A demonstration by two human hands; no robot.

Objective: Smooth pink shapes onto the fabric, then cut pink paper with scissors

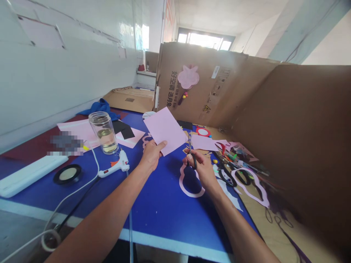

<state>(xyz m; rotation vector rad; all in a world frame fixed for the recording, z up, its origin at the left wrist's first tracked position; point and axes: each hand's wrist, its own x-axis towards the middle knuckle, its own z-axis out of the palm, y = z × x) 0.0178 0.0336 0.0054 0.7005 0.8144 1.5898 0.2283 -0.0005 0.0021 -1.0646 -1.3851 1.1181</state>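
Left hand (151, 156) fingers pinch pink paper (165, 130); right hand (200, 167) fingers grip scissors (191, 152) just beside it; a slip could nick fingers.

Scissor loops (194, 163) (mostly behind fingers (189, 157))
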